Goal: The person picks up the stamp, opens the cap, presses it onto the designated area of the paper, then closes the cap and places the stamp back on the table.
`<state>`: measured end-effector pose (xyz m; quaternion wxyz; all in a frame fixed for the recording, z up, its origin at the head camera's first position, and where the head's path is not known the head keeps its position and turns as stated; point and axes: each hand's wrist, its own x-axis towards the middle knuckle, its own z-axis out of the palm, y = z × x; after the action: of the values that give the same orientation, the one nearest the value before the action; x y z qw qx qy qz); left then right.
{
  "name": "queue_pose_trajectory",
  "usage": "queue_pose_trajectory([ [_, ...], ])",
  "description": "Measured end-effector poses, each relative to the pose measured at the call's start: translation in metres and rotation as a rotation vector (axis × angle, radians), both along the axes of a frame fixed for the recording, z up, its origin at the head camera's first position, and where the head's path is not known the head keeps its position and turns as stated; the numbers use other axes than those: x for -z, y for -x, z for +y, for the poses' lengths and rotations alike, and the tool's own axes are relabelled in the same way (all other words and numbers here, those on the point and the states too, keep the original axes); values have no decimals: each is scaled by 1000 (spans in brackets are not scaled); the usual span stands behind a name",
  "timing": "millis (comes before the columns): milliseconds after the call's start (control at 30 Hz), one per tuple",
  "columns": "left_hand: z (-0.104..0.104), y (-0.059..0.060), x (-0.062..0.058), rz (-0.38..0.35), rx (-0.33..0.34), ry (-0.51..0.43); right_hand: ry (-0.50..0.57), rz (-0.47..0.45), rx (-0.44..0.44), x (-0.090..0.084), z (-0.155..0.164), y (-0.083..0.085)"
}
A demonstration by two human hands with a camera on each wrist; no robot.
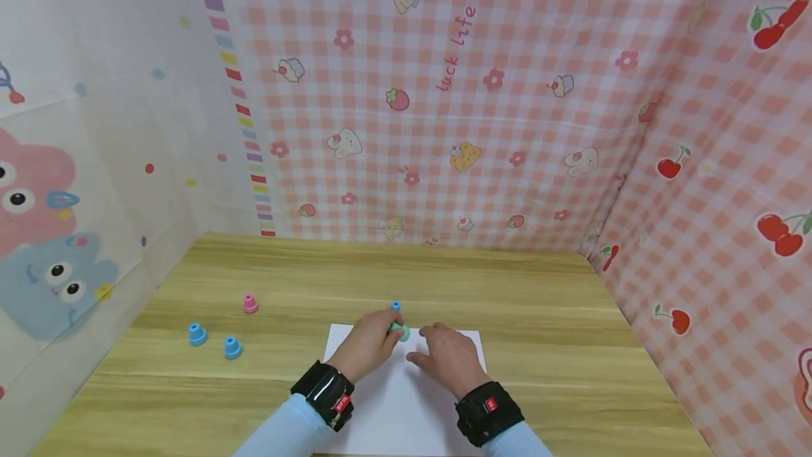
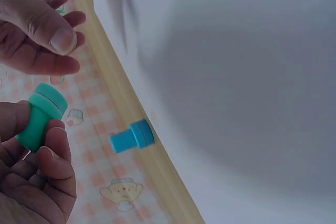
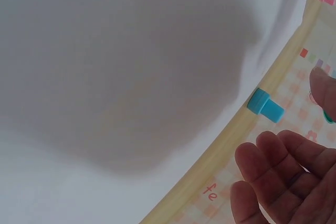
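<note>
Wooden table [image 1: 571,344]: 1 pink stamp [image 1: 250,304], seemingly 3 blue stamps [image 1: 197,333], left fingers [image 2: 52,153] clamp 1 green stamp [image 2: 41,114].

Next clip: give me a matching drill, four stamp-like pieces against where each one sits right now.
Things:
1. green stamp
2. pink stamp
3. blue stamp by the sheet
4. pair of blue stamps

Places:
A. standing just past the far edge of the white paper
B. held in the left hand
C. side by side, nearest the left wall
D. alone, beyond the blue pair

Pairs: 1-B, 2-D, 3-A, 4-C
</note>
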<state>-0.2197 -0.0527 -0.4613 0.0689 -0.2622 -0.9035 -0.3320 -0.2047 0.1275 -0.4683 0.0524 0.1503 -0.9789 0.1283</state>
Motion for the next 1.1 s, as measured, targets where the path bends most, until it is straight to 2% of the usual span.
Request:
queue_pose_trajectory([
  [167,5,-1,2,-15,22,-33,10,25,-12,0,-1,-1],
  [433,7,-4,2,-85,69,-70,31,50,-35,0,-1,-1],
  [800,9,-3,7,-82,72,-75,54,38,-66,0,-3,0],
  [1100,10,-3,5,-118,68,-68,84,53,-73,1,-1,-1],
])
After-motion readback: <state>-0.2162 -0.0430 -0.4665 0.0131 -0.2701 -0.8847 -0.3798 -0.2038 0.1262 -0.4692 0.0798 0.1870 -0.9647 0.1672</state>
